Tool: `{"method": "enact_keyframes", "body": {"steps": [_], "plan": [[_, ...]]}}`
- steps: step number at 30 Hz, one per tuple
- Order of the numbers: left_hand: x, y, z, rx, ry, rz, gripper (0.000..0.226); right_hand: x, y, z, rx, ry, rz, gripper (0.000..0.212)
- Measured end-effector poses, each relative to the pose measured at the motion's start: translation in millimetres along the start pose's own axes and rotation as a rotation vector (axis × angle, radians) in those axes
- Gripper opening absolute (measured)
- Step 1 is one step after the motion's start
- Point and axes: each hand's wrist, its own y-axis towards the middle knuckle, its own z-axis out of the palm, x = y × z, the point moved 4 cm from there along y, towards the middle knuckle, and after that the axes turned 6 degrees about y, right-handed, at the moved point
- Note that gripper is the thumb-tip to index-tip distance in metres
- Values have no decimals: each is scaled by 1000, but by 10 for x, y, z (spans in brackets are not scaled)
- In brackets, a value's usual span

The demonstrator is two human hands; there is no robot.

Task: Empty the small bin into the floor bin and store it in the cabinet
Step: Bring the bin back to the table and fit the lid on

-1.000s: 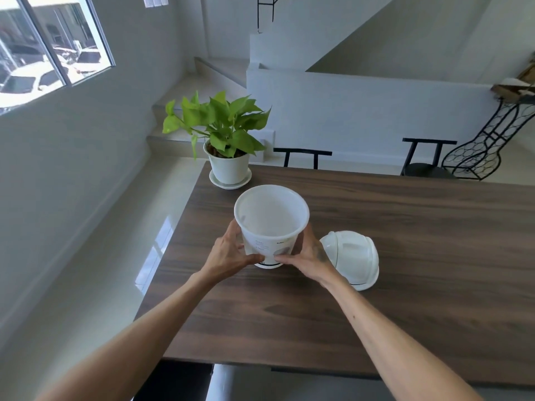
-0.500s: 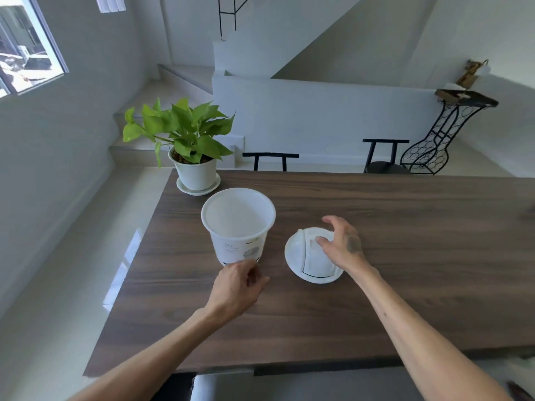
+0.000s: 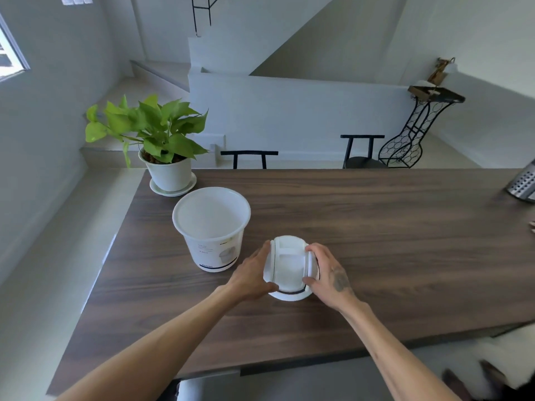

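The small white bin (image 3: 212,227) stands upright and open on the dark wooden table (image 3: 376,241), with nothing visible inside it. Just right of it and nearer to me lies its white lid (image 3: 289,270). My left hand (image 3: 252,277) grips the lid's left side and my right hand (image 3: 327,273) grips its right side. Neither hand touches the bin. No floor bin or cabinet shows in this view.
A potted green plant (image 3: 162,143) on a white saucer stands at the table's far left corner, just behind the bin. A perforated metal object (image 3: 522,183) sits at the table's right edge. Two black stools and a wire stand are beyond the far edge.
Both hands left the bin. The right hand reached the lid first, then the left hand joined it; both now hold the lid. The view has shifted to the right.
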Motion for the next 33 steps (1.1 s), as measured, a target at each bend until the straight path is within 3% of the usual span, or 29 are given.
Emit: {"method": "enact_keyframes", "body": {"steps": [3,10,13,17,22,25,30,32,33], "plan": [[19,-7,10,3,-3,-27,120,-21,-21,5,68,56,101,93],[-116,-63,-6,-28,-75,-1,99,40,-100,32,77,230,190,89],[-339,-141,-163,-162,-101,40,95,56,-59,-139,-35,296,252,90],[-818,-256,-582,-349,-97,112,98,279,40,-539,-211,516,255,74],[-952,-521,-1462,-510,-226,145,92,899,240,-838,-273,793,165,67],[-661,-641,-1850,-535,-361,50,75,1374,371,-788,-189,820,36,71],[-73,-722,-2210,-717,-568,-68,57,1997,682,-456,26,795,-108,57],[121,-732,-2241,-756,-642,-97,60,2099,776,-306,45,756,-100,76],[213,-729,-2232,-767,-674,-110,63,2131,823,-229,30,735,-104,76]]}}
